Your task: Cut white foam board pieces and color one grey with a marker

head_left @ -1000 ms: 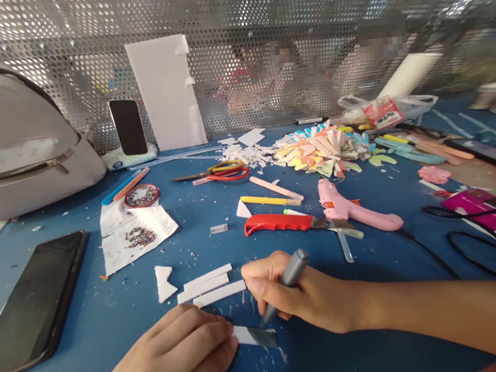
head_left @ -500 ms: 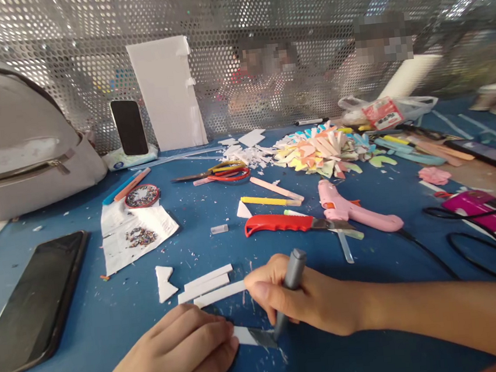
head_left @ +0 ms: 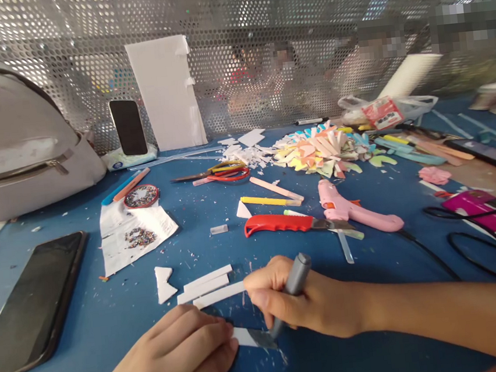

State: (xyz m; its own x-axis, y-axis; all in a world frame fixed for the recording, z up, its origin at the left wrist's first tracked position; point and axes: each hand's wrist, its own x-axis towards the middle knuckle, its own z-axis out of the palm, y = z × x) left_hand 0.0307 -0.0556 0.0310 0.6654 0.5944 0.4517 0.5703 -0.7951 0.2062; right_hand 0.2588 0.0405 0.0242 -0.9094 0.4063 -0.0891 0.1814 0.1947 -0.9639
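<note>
My right hand grips a grey marker with its lower end slanting down to the left. The marker's tip is at the end of a white strip, where a dark grey patch covers the surface. My left hand is closed over the strip's other end and holds it against the blue table; most of that end is hidden under the fingers. Just beyond my hands lie several more white strips and a notched white offcut.
Beyond my hands lie a red-handled knife, a pink glue gun, scissors and a heap of coloured pieces. Phones and a backpack are on the left. A perforated metal screen rises behind the table.
The grey marker has tilted slightly, its upper end shifting a little to the right with my right hand. My left hand and the strip stay in place.
</note>
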